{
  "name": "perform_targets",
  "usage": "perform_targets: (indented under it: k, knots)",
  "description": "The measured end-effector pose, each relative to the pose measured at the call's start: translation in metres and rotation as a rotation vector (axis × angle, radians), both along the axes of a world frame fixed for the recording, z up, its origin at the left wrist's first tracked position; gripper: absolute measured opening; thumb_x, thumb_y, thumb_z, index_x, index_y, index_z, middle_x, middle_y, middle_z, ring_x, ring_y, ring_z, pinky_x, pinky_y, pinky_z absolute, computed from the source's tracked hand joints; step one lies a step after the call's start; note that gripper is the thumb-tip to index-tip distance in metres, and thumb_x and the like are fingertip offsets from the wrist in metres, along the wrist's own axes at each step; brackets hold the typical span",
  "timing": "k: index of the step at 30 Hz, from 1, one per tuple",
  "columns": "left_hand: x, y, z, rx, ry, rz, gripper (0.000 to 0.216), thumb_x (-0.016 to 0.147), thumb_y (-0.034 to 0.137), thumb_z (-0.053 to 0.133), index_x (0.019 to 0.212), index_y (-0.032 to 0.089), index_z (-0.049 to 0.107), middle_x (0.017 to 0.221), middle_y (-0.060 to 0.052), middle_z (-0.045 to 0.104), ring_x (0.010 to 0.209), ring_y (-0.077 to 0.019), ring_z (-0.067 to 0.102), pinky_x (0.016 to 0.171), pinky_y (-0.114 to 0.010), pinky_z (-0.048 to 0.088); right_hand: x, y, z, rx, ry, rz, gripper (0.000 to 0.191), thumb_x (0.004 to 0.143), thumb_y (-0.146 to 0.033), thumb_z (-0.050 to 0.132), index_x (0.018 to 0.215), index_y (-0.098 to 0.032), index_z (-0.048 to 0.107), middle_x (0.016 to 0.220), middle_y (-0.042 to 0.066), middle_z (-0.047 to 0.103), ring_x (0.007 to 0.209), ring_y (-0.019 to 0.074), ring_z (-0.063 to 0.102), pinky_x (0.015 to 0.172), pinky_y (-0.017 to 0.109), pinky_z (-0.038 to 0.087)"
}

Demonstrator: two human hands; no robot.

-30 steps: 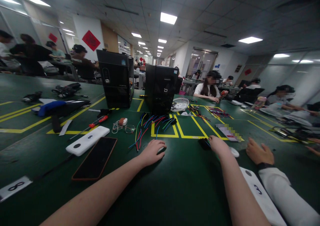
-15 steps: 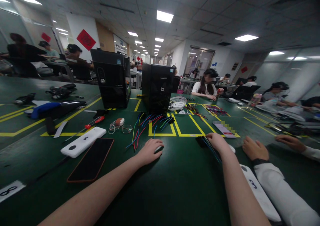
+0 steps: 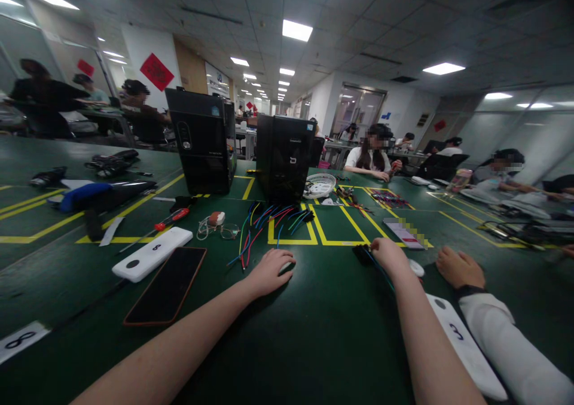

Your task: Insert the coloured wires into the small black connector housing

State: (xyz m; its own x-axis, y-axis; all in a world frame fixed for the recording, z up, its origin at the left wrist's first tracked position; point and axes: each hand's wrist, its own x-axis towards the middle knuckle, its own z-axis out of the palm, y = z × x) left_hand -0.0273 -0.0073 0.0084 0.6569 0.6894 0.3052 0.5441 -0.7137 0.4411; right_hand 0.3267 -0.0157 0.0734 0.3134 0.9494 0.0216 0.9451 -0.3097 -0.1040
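Observation:
My left hand (image 3: 270,270) lies palm down on the green table (image 3: 323,333), its fingers curled over a small white object (image 3: 287,267) that I cannot make out. My right hand (image 3: 390,254) is closed round a bundle of thin coloured wires ending in a black connector (image 3: 361,253); the wires run back along my wrist. More loose coloured wires (image 3: 264,222) lie spread out just beyond my left hand, in front of two black computer towers (image 3: 283,157).
A black phone (image 3: 168,284) and a white power bank (image 3: 152,253) lie left of my arm, with a red-handled screwdriver (image 3: 173,216) and glasses (image 3: 219,230) beyond. A neighbour's hand (image 3: 457,267) and white sleeve rest at right. Other people sit at further tables.
My right hand has drawn the wire bundle slightly back towards me; the wires now trail along my wrist. My left hand stays put. The neighbour's second hand has left the view.

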Motion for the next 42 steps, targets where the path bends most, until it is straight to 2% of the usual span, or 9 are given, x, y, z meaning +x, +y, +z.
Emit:
perform_targets:
  k: [11, 19, 26, 36, 42]
  knots:
    - [0.0, -0.002, 0.004, -0.009, -0.014, 0.004, 0.027, 0.084, 0.03, 0.053, 0.11, 0.023, 0.059, 0.117, -0.005, 0.056, 0.111, -0.0227, 0.048, 0.102, -0.041, 0.031, 0.003, 0.001, -0.004, 0.034, 0.051, 0.055, 0.022, 0.071, -0.009, 0.047, 0.082, -0.017, 0.065, 0.096, 0.013, 0.064, 0.082, 0.0169, 0.058, 0.063, 0.024, 0.035]
    - [-0.001, -0.002, 0.002, -0.005, -0.019, -0.001, 0.027, 0.084, 0.029, 0.053, 0.109, 0.023, 0.059, 0.118, -0.005, 0.055, 0.111, -0.0224, 0.047, 0.102, -0.041, 0.031, -0.005, 0.002, -0.004, 0.06, 0.105, 0.083, 0.012, 0.075, -0.017, 0.052, 0.082, -0.016, 0.063, 0.088, 0.013, 0.065, 0.078, 0.017, 0.057, 0.062, 0.025, 0.033]
    - [-0.001, -0.004, 0.007, -0.03, -0.008, 0.008, 0.028, 0.084, 0.03, 0.052, 0.11, 0.023, 0.059, 0.118, -0.006, 0.055, 0.112, -0.0227, 0.047, 0.102, -0.041, 0.032, -0.009, 0.004, -0.004, 0.075, 0.052, 0.1, 0.013, 0.074, -0.013, 0.052, 0.08, -0.015, 0.063, 0.087, 0.01, 0.065, 0.078, 0.0165, 0.057, 0.061, 0.023, 0.033]
    - [-0.001, -0.005, 0.011, -0.055, 0.018, 0.014, 0.029, 0.084, 0.031, 0.051, 0.112, 0.023, 0.058, 0.12, -0.006, 0.054, 0.114, -0.0231, 0.046, 0.103, -0.042, 0.031, -0.013, 0.003, -0.004, -0.016, 0.002, 0.053, 0.018, 0.073, -0.013, 0.052, 0.083, -0.016, 0.067, 0.087, 0.007, 0.067, 0.08, 0.0172, 0.059, 0.062, 0.023, 0.035]
    - [-0.001, -0.004, 0.008, -0.048, 0.015, 0.017, 0.029, 0.085, 0.032, 0.051, 0.112, 0.023, 0.058, 0.12, -0.005, 0.054, 0.114, -0.0228, 0.046, 0.103, -0.041, 0.03, -0.023, 0.003, 0.001, -0.072, -0.055, 0.077, 0.021, 0.072, -0.008, 0.05, 0.072, -0.016, 0.069, 0.077, 0.012, 0.066, 0.074, 0.0187, 0.059, 0.062, 0.025, 0.036]
